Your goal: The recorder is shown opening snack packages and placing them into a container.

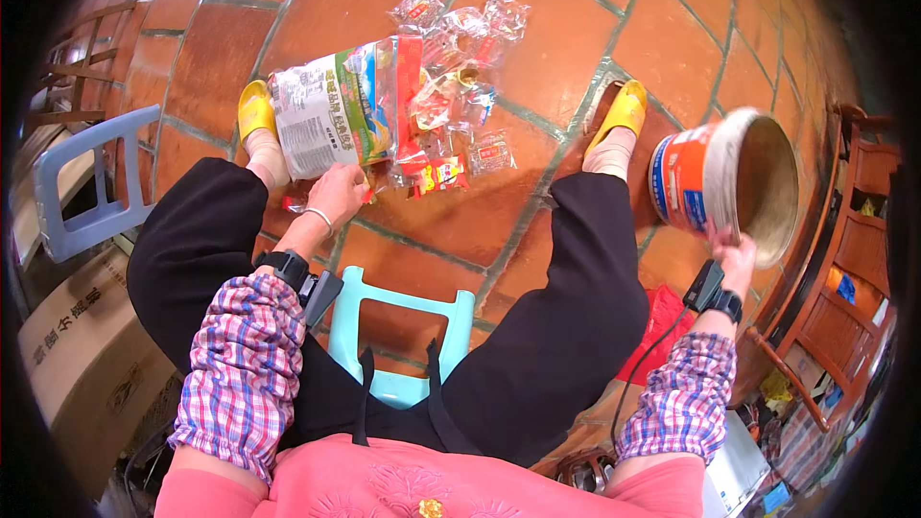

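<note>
My right hand (734, 259) grips the rim of a plastic bucket (687, 176), orange, white and blue, tipped so its mouth faces right. Down at the floor, my left hand (338, 193) is at the lower edge of a large printed plastic bag (338, 104); a small red bit shows by its fingertips. Whether it holds that or the bag's edge cannot be told. Beside the bag lies a loose pile of clear and red snack wrappers (460, 50). A yellow-and-red wrapper (440, 174) is at the near end of the pile.
Between my legs is a turquoise plastic stool (397, 388). A grey-blue stool (93, 151) and a cardboard box (93, 331) stand at left. Wooden furniture (856, 230) lines the right side, and a red bag (658, 327) lies by my right leg.
</note>
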Demonstrator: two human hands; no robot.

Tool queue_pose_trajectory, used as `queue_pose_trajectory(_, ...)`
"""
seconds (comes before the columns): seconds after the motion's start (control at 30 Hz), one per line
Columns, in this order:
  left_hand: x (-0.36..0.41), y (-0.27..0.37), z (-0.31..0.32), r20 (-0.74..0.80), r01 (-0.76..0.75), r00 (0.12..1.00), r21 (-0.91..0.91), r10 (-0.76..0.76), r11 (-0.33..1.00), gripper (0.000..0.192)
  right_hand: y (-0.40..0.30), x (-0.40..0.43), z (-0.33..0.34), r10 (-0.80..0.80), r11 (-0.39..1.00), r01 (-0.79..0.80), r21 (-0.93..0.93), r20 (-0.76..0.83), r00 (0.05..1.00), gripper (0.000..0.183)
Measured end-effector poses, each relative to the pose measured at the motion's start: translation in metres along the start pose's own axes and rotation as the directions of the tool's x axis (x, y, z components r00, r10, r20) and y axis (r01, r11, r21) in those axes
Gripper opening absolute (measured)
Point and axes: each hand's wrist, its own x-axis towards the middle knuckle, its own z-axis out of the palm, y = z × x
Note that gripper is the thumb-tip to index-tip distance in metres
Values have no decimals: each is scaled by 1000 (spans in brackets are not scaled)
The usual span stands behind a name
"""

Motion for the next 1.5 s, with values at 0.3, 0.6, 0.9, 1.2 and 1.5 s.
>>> queue_pose_trajectory(0.3,44,21,2,-425,-18,905,-60,-9,998,20,-90,-92,159,516,848,-526,-72,339,786,56)
queue_pose_trajectory(0.6,89,73,11,-491,43,870,178,51,983,56,3,-51,453,110,18,943,-332,938,329,118)
queue_pose_trajectory(0.9,104,48,23,-473,191,871,79,-132,978,107,132,-40,550,306,-45,930,-365,881,361,134)
queue_pose_trajectory(1.2,103,48,8,-440,186,882,-3,-168,982,74,190,-68,533,-184,110,883,-455,864,468,25)
queue_pose_trajectory(1.5,65,51,-35,-501,61,865,20,-43,998,52,144,-132,538,-57,612,613,-500,745,665,21)
